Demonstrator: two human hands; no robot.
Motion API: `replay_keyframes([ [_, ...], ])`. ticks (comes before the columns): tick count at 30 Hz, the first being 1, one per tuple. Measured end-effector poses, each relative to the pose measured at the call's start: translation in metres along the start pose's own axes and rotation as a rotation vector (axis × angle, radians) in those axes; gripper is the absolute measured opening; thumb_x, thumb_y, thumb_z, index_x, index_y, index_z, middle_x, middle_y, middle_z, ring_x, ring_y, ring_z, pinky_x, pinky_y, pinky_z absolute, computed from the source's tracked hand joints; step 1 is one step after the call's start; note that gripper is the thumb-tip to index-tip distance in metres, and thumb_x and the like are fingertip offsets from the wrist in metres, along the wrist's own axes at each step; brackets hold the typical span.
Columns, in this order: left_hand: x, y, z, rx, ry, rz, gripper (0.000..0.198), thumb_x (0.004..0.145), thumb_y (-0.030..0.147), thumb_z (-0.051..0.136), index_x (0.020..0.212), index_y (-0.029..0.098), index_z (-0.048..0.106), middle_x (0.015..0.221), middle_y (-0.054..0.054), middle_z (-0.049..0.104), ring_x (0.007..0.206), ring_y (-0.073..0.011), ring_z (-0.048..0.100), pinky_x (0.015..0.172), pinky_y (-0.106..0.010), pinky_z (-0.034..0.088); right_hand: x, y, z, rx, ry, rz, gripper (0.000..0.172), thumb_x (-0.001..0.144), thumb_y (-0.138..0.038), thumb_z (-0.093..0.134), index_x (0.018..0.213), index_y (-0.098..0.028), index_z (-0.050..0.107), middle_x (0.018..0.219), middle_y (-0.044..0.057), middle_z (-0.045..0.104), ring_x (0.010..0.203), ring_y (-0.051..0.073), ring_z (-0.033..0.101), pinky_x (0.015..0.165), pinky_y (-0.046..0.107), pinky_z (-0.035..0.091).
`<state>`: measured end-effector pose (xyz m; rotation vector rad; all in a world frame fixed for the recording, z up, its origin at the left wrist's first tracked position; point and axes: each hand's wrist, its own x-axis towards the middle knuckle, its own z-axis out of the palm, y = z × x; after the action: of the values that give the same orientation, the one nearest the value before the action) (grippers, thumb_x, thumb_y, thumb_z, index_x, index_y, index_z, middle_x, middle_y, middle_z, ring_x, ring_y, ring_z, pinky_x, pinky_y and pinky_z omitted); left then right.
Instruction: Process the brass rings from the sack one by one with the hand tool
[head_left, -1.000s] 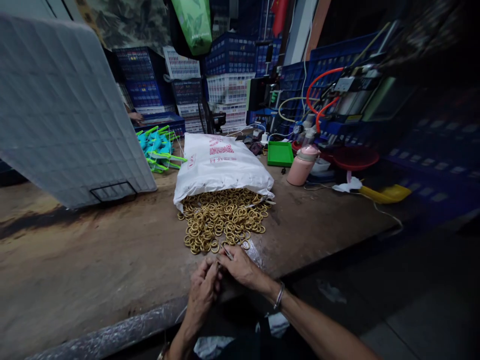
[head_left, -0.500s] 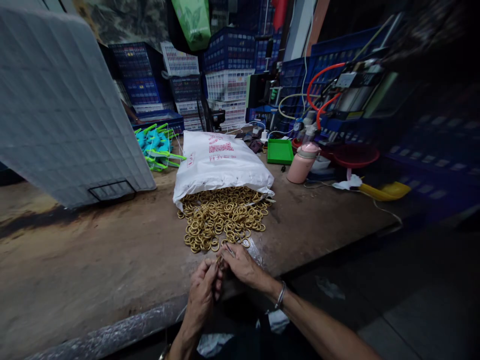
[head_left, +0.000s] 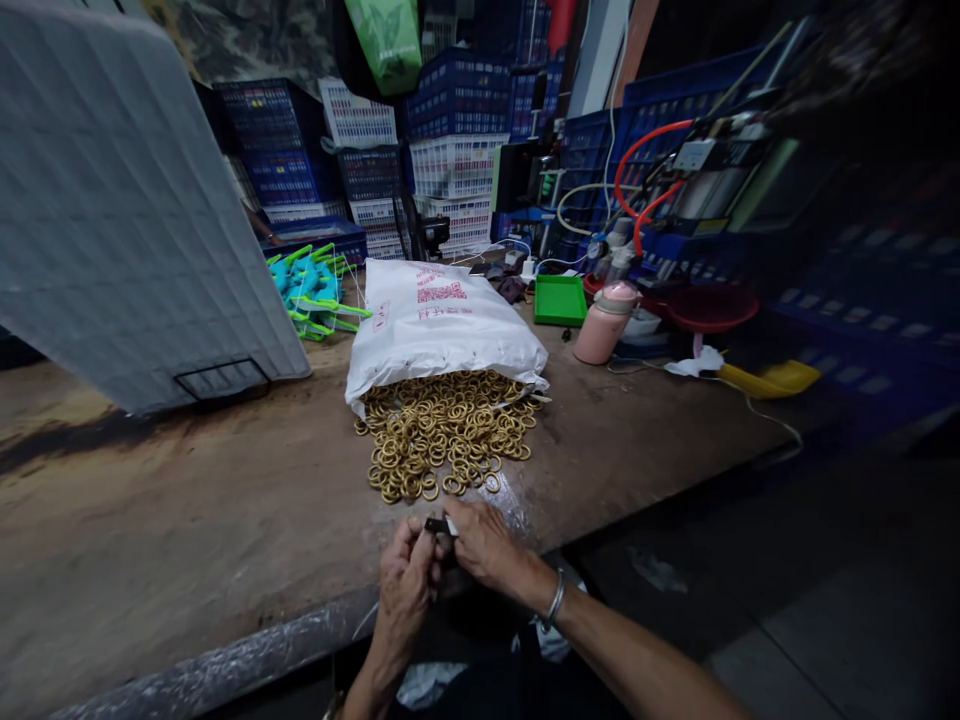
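Observation:
Just in front of a pile of gold-coloured rings [head_left: 442,430], my two hands meet at the table's near edge. My left hand [head_left: 405,575] is closed in a pinch, apparently on a single ring mostly hidden by the fingers. Closed around a small knife-like tool [head_left: 438,526], dark at its tip with a pale part by the thumb, is my right hand [head_left: 487,545]. The tool's dark end touches or nearly touches the left fingertips. Behind the hands lies a white sack [head_left: 450,325] with red print, its mouth facing me and the rings spilling out.
A large whitish padded panel [head_left: 135,220] stands at left. Green-and-blue plastic pieces [head_left: 315,290] lie behind it. To the right are a green tray [head_left: 560,301], a pink bottle [head_left: 606,325], a red dish [head_left: 712,308] and a yellow scoop-like piece [head_left: 772,381]. Stacked crates [head_left: 457,165] fill the back.
My right hand has turned and shifted slightly down, so the tool's dark end now shows across the left fingertips. My left hand stays nearly in place. Sack and ring pile are unchanged.

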<state>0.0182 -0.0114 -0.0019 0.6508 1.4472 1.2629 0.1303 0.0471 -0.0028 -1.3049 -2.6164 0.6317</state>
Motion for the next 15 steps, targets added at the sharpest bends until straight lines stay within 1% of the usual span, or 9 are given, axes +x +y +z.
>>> replay_keyframes([
  [3, -0.01, 0.004, 0.001, -0.019, -0.05, -0.016, 0.038, 0.062, 0.053, 0.06, 0.066, 0.018, 0.046, 0.044, 0.008, 0.046, 0.03, -0.0022, 0.031, 0.029, -0.014, 0.022, 0.001, 0.006, -0.004, -0.045, 0.032, 0.066, 0.027, 0.068, -0.01, 0.04, 0.092, -0.016, 0.05, 0.077, 0.006, 0.063, 0.067, 0.016, 0.056, 0.055, 0.024, 0.026],
  [5, -0.016, 0.007, 0.001, -0.079, -0.118, -0.043, 0.036, 0.063, 0.051, 0.062, 0.066, 0.018, 0.047, 0.047, 0.007, 0.049, 0.03, -0.0022, 0.032, 0.029, -0.014, 0.021, 0.001, 0.016, -0.008, -0.068, 0.071, 0.146, 0.025, 0.068, -0.008, 0.04, 0.089, -0.016, 0.05, 0.074, 0.005, 0.062, 0.064, 0.015, 0.055, 0.053, 0.025, 0.025],
  [7, -0.019, 0.009, 0.0, -0.184, -0.187, -0.082, 0.033, 0.066, 0.048, 0.061, 0.066, 0.018, 0.048, 0.049, 0.006, 0.05, 0.032, -0.0025, 0.033, 0.031, -0.014, 0.023, 0.001, 0.028, -0.013, -0.066, 0.144, 0.232, 0.023, 0.07, -0.007, 0.039, 0.088, -0.017, 0.05, 0.075, 0.004, 0.062, 0.066, 0.015, 0.055, 0.054, 0.025, 0.025],
  [9, -0.019, 0.009, -0.001, -0.292, -0.227, -0.119, 0.029, 0.069, 0.044, 0.06, 0.068, 0.016, 0.051, 0.051, 0.005, 0.051, 0.037, -0.0035, 0.036, 0.034, -0.015, 0.027, 0.0, 0.04, -0.018, -0.05, 0.221, 0.315, 0.019, 0.075, -0.01, 0.039, 0.089, -0.019, 0.05, 0.079, 0.004, 0.062, 0.071, 0.014, 0.056, 0.056, 0.024, 0.026],
  [11, -0.017, 0.006, -0.002, -0.351, -0.246, -0.142, 0.026, 0.072, 0.04, 0.058, 0.072, 0.015, 0.055, 0.055, 0.003, 0.054, 0.041, -0.0046, 0.04, 0.037, -0.015, 0.031, -0.001, 0.049, -0.021, -0.051, 0.262, 0.383, 0.014, 0.08, -0.018, 0.04, 0.092, -0.019, 0.049, 0.084, 0.004, 0.062, 0.074, 0.015, 0.056, 0.058, 0.024, 0.026],
  [12, -0.015, 0.004, -0.002, -0.361, -0.246, -0.143, 0.025, 0.073, 0.039, 0.058, 0.074, 0.014, 0.056, 0.058, 0.001, 0.056, 0.043, -0.005, 0.042, 0.037, -0.015, 0.031, -0.001, 0.053, -0.022, -0.06, 0.262, 0.404, 0.014, 0.081, -0.023, 0.041, 0.093, -0.02, 0.048, 0.085, 0.004, 0.062, 0.075, 0.016, 0.056, 0.058, 0.024, 0.026],
  [15, -0.012, -0.001, -0.002, -0.381, -0.224, -0.122, 0.021, 0.073, 0.034, 0.059, 0.074, 0.014, 0.057, 0.065, -0.002, 0.06, 0.045, -0.0062, 0.046, 0.037, -0.016, 0.033, -0.001, 0.056, -0.02, -0.093, 0.243, 0.406, 0.018, 0.082, -0.03, 0.043, 0.094, -0.019, 0.047, 0.091, 0.005, 0.061, 0.078, 0.017, 0.056, 0.059, 0.025, 0.027],
])
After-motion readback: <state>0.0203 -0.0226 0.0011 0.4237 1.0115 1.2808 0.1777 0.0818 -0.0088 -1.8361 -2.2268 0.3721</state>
